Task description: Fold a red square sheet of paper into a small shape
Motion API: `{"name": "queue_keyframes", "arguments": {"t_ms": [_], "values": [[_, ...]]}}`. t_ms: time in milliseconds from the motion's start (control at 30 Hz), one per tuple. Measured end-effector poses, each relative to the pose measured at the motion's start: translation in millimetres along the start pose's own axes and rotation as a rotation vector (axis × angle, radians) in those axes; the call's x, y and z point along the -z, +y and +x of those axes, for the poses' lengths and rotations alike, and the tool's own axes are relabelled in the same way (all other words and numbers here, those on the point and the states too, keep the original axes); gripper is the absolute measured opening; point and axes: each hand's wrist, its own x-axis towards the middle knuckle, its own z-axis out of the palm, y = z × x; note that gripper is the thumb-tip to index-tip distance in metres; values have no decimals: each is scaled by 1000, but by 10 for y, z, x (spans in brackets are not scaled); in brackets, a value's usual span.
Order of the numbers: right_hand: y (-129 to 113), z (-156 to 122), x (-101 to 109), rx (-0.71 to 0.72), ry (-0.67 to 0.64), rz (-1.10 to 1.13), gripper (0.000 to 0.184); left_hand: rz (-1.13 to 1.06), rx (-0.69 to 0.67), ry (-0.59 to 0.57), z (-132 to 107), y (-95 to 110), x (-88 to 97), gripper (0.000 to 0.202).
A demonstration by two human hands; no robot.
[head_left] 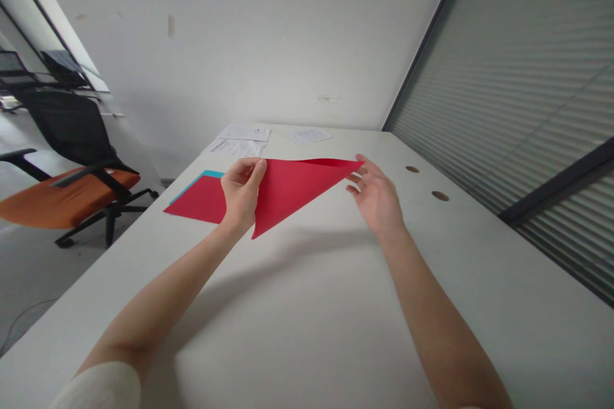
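A red paper sheet (292,188), folded into a triangle, is held up above the white table (307,307). My left hand (241,192) pinches its left corner between thumb and fingers. My right hand (375,195) is at the sheet's right tip, fingers spread, with a fingertip touching the tip. More red paper (199,201) lies flat on the table behind my left hand, with a blue sheet (206,174) showing under its far edge.
White printed papers (242,140) and another sheet (307,135) lie at the table's far end by the wall. Two round cable holes (440,195) sit near the right edge, beside a blinded glass partition. An orange-seated office chair (67,185) stands left of the table.
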Motion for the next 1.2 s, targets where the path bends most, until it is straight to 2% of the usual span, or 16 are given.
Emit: {"name": "queue_keyframes", "arguments": {"t_ms": [67, 167, 400, 567, 800, 1200], "values": [[29, -27, -37, -10, -87, -17, 36, -33, 67, 9, -1, -2, -7, 28], [95, -52, -96, 20, -121, -30, 36, -69, 146, -18, -16, -12, -30, 30], [106, -67, -151, 99, 16, -16, 24, -113, 162, -44, -46, -25, -65, 33], [44, -71, -150, 100, 141, -4, 24, -103, 113, -35, -41, -34, -59, 35], [5, -55, -159, 115, 234, 83, 26, -89, 93, -25, -47, -45, -53, 34], [12, -43, -145, 174, 248, 72, 25, -86, 125, -31, -57, -25, -61, 35]]}}
